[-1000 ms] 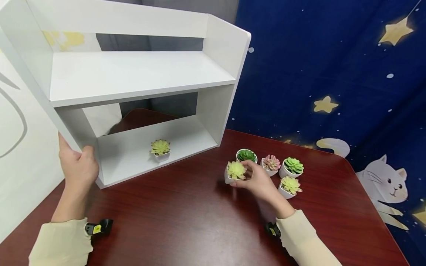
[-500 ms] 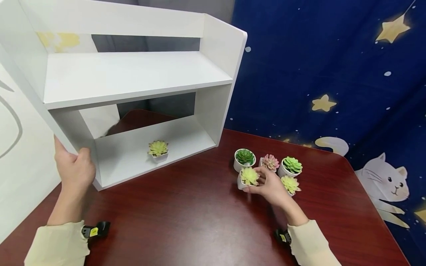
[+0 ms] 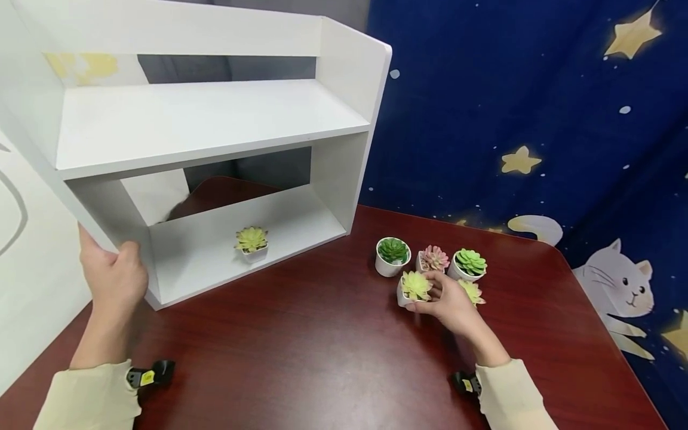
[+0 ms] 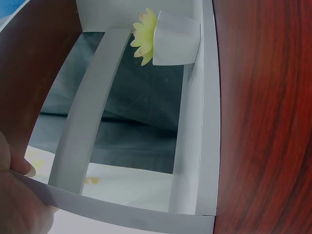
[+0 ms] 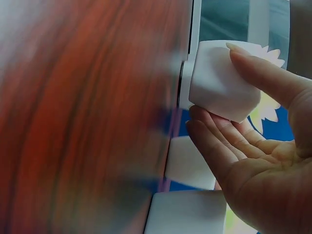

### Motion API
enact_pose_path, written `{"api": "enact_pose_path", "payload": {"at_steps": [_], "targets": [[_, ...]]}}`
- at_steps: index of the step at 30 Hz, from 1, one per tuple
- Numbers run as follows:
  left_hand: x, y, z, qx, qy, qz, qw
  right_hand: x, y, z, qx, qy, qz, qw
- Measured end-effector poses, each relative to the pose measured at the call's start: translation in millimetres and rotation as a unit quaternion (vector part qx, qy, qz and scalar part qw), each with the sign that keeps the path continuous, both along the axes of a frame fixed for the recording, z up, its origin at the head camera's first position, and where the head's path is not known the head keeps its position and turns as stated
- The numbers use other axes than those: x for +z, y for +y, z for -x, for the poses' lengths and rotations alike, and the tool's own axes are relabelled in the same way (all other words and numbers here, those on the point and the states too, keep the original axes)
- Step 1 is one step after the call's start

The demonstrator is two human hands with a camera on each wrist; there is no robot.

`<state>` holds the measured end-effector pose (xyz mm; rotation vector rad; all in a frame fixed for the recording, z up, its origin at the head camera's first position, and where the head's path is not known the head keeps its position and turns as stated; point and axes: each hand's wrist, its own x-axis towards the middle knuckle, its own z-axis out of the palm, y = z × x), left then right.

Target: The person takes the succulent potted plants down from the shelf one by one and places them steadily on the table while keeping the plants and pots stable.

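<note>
My right hand [image 3: 454, 304] pinches a white square pot with a yellow-green succulent [image 3: 416, 285] between thumb and fingers. In the right wrist view the thumb lies on one side of this pot [image 5: 222, 80], its base close to the tabletop; contact is unclear. My left hand [image 3: 114, 278] grips the left side panel of a white two-tier shelf [image 3: 215, 119]. A similar potted succulent [image 3: 251, 240] stands on the shelf's lower board. Around my right hand are a dark green succulent [image 3: 392, 251], a pink one [image 3: 434, 259], a bright green one [image 3: 470, 263] and a partly hidden yellow-green one [image 3: 473, 292].
The dark red tabletop [image 3: 301, 346] extends in front of the shelf, its rounded corner at the far right. A blue curtain [image 3: 451, 107] with stars and a cat hangs behind. The shelf's upper board stands above the lower compartment.
My right hand has carried the yellow-green succulent rightward, from in front of the dark green plant to in front of the pink one. My left hand keeps its grip as the view shifts slightly.
</note>
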<state>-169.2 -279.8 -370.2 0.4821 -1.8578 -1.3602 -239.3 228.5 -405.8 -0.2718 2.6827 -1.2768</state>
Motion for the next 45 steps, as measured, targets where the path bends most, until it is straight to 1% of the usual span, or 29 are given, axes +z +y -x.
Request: {"api": "enact_pose_path", "payload": {"at_steps": [3, 11, 17, 21, 26, 33, 36, 39, 43, 45], "targets": [[-0.2, -0.9, -1.0, 0.000, 0.002, -0.002, 1.0000, 0.0, 4.0, 0.3, 0.004, -0.001, -0.003, 1.0000], [-1.3, -1.2, -2.5, -0.002, 0.010, 0.010, 0.9999, -0.5, 9.7, -1.4, -0.004, 0.007, -0.047, 0.9989], [1.8, 1.5, -4.1, -0.001, 0.009, -0.002, 1.0000, -1.0, 12.5, -1.7, -0.002, 0.016, -0.067, 0.9976], [3.6, 4.0, -4.9, -0.004, 0.009, -0.001, 0.9999, -1.1, 14.6, -1.9, 0.000, 0.016, -0.070, 0.9974], [2.9, 4.0, -4.8, -0.008, 0.016, 0.005, 0.9998, -0.2, 15.7, -2.6, -0.002, 0.019, -0.075, 0.9970], [-1.3, -0.4, -2.4, -0.008, 0.024, 0.006, 0.9997, 1.2, 15.6, -3.1, 0.002, 0.025, -0.075, 0.9968], [-0.5, 0.3, -2.8, -0.007, 0.021, 0.005, 0.9997, 2.0, 15.4, -3.8, 0.006, 0.026, -0.077, 0.9967], [2.3, 3.0, -3.9, -0.008, 0.021, 0.004, 0.9997, 3.0, 15.9, -5.0, 0.014, 0.014, -0.064, 0.9977], [5.8, 6.8, -4.8, -0.007, 0.018, 0.002, 0.9998, 6.8, 17.2, -8.4, 0.038, -0.011, -0.036, 0.9986], [6.3, 7.6, -5.5, -0.006, 0.017, 0.000, 0.9998, 10.1, 17.3, -9.8, 0.050, -0.016, -0.023, 0.9983]]}}
